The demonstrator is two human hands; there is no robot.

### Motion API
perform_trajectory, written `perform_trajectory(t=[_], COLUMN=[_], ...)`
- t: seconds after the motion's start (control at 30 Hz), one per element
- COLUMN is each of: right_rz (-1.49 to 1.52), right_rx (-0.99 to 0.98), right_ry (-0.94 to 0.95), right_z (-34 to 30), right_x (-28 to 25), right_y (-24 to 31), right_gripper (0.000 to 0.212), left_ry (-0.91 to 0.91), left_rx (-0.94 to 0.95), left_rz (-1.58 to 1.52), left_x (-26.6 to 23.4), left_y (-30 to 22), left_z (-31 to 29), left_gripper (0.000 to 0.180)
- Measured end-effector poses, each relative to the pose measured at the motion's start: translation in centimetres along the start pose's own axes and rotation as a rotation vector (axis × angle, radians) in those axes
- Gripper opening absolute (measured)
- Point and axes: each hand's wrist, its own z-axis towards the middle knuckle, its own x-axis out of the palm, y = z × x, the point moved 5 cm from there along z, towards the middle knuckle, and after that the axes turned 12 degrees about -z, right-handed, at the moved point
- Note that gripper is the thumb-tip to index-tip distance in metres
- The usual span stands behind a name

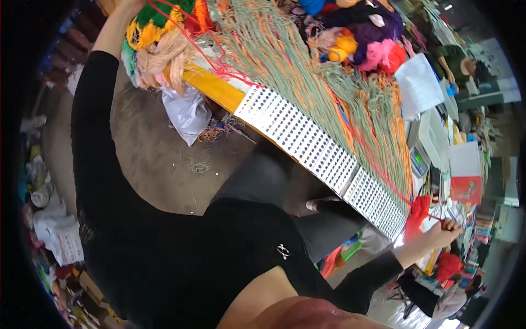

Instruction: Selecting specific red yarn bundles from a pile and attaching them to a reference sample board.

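At the top edge my left hand (130, 5) is cut off by the picture. Its fingers do not show, and loose red strands (189, 38) run beside it down to the white perforated board (298, 131). On the far right my right hand (442, 233) is closed, with a thin red yarn (434, 217) at its fingers. A bunched red yarn hank (419, 211) hangs between that hand and the board's near end. Long grey-green and orange yarns (285, 66) lie across the table behind the board's rows of holes.
Coloured yarn bundles (159, 33) sit at the upper left, with more yarn balls (350, 44) at the back. A scale (424, 145) and a paper sheet (419, 85) stand right of the yarns. A white plastic bag (186, 112) lies below the yellow table edge (213, 88). Other people (455, 63) are farther right.
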Motion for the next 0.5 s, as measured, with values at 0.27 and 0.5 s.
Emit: perform_trajectory(t=[0.27,0.5], right_rz=[-0.703,-0.763], right_rx=[-0.058,0.127], right_ry=[0.999,1.395], right_z=[-26.1,-40.4], right_x=[22.9,24.8], right_y=[-11.9,-24.3], right_gripper=[0.018,0.020], left_ry=[0.746,0.474], left_rx=[-0.294,-0.643], left_rz=[0.192,-0.156], left_x=[6.2,2.0], left_y=[13.2,28.1], left_z=[-10.8,-15.0], left_gripper=[0.042,0.050])
